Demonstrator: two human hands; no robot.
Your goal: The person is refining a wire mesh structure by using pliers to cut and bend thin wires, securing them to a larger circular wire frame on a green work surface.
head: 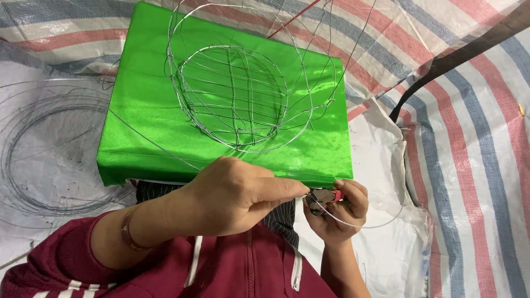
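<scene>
Wire held between both hands, pliers at 3 o'clock of the left hand.
Left hand (234,193) pinches the wire (364,223); right hand (337,209) grips closed around pliers (323,197), touching the left fingertips.

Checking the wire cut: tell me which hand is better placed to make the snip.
Right. The right hand already grips the red-handled pliers at the wire; the left hand only pinches the wire beside them.
</scene>
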